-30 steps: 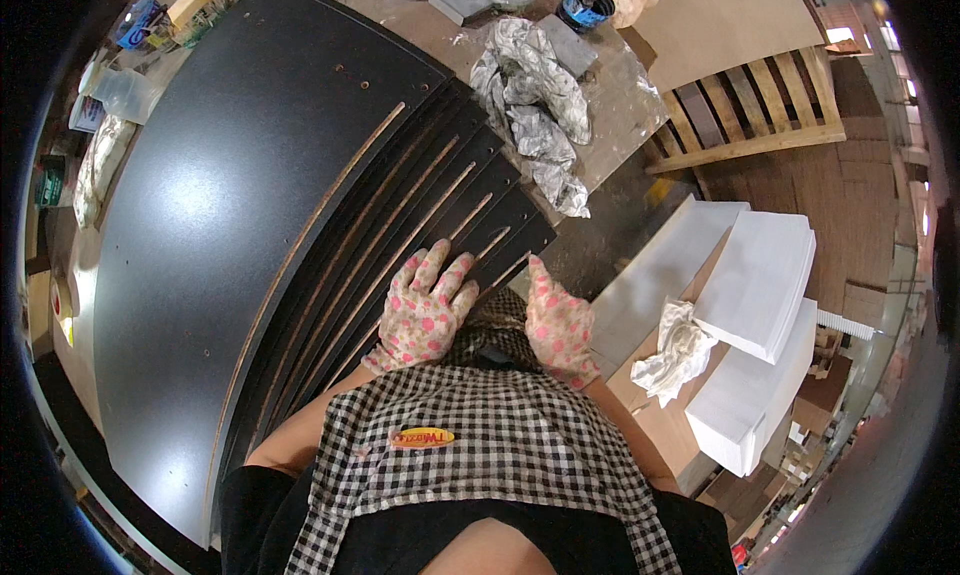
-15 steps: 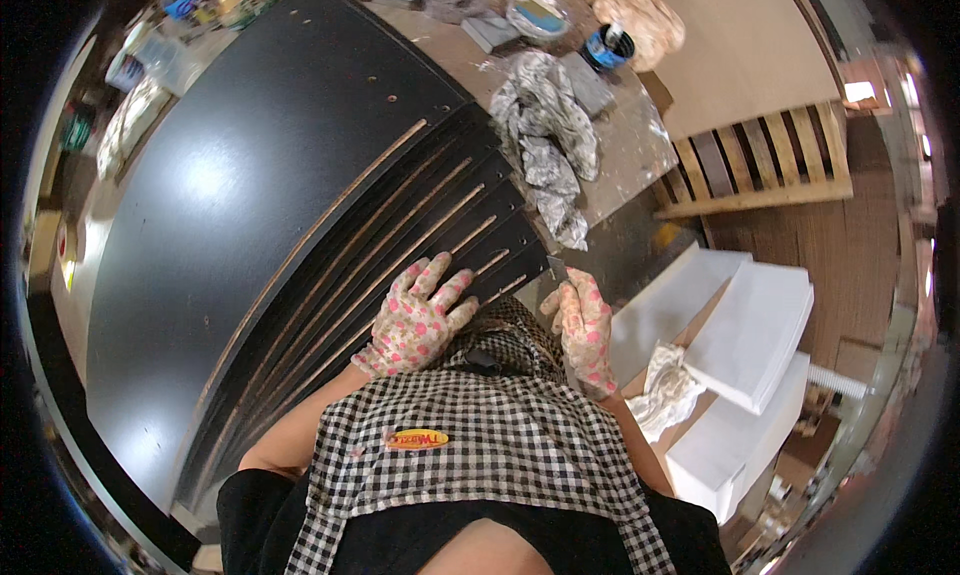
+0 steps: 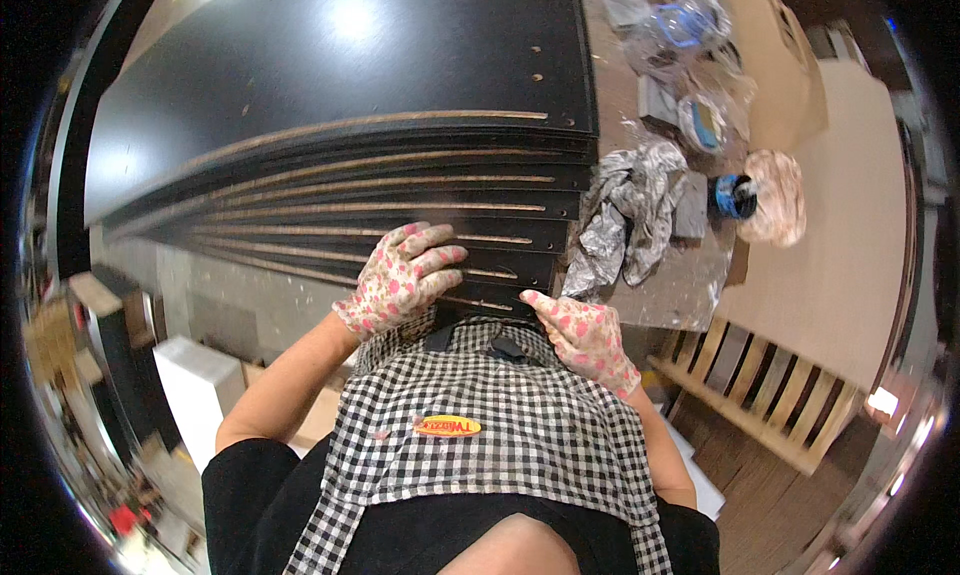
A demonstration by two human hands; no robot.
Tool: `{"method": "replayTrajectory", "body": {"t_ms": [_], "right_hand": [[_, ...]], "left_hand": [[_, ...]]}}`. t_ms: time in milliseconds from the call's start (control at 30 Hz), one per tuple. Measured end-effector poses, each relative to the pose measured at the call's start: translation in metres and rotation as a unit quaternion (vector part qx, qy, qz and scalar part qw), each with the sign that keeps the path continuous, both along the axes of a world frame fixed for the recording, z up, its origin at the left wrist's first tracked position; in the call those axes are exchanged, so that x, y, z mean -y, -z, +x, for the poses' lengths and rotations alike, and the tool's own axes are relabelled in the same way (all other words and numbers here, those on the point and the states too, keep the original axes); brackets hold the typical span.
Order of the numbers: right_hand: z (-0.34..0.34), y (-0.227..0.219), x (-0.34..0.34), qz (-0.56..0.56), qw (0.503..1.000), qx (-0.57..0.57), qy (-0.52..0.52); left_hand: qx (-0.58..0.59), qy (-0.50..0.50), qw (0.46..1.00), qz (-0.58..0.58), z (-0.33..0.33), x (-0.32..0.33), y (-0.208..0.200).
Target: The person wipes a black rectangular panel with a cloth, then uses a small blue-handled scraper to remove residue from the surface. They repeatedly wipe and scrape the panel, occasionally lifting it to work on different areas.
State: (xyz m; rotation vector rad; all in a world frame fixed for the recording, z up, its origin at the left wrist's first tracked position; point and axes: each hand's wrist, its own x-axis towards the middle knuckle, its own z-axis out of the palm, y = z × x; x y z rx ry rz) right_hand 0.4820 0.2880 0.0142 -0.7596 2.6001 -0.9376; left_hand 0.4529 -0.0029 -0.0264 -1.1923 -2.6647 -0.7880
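A fanned stack of black panels [image 3: 400, 75], each with a long groove showing brown inside and small holes near one end, lies in front of me. My left hand [image 3: 405, 277], in a white glove with pink dots, rests on the nearest panels with its fingers stretched out. My right hand [image 3: 585, 335], gloved alike, is closed at the right corner of the nearest panel [image 3: 480, 303]. Its index finger reaches to that corner; the other fingers curl underneath, and whatever they hold is hidden. A checked apron [image 3: 500, 405] touches the panels' near edge.
Right of the stack, the stained worktable [image 3: 690, 300] bears crumpled grey cloth [image 3: 630, 210], grey blocks [image 3: 690, 205] and plastic bags [image 3: 690, 25]. A blue-black cup [image 3: 735, 197] stands by a beige cloth bundle [image 3: 778, 200]. A slatted wooden pallet [image 3: 760, 385] is lower right, white boxes [image 3: 200, 385] lower left.
The view has turned, so the panels now run across it. My right hand has moved from beside the stack onto the nearest panel's corner; the small grey flat piece at its fingertips no longer shows.
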Motion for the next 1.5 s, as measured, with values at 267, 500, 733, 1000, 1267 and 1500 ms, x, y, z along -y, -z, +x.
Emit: {"method": "replayTrajectory", "body": {"t_ms": [267,500,733,1000,1267,1500], "right_hand": [[-0.045,0.01,0.004,0.056,0.958,-0.099,-0.262],[-0.061,0.015,0.017,0.124,0.907,-0.152,-0.373],[-0.074,0.009,0.022,0.158,0.872,-0.162,-0.434],[-0.076,0.007,0.025,0.177,0.835,-0.192,-0.484],[-0.078,0.008,0.019,0.169,0.819,-0.225,-0.5],[-0.082,0.009,0.016,0.169,0.806,-0.197,-0.532]], "left_hand": [[-0.066,-0.294,0.951,0.067,0.047,-0.032,0.026],[-0.041,-0.348,0.93,0.113,0.055,-0.035,0.029],[-0.036,-0.373,0.921,0.111,0.057,-0.035,0.035],[-0.024,-0.38,0.919,0.105,0.057,-0.035,0.03],[-0.02,-0.385,0.916,0.108,0.057,-0.036,0.032],[-0.016,-0.383,0.917,0.106,0.057,-0.035,0.034]]}}
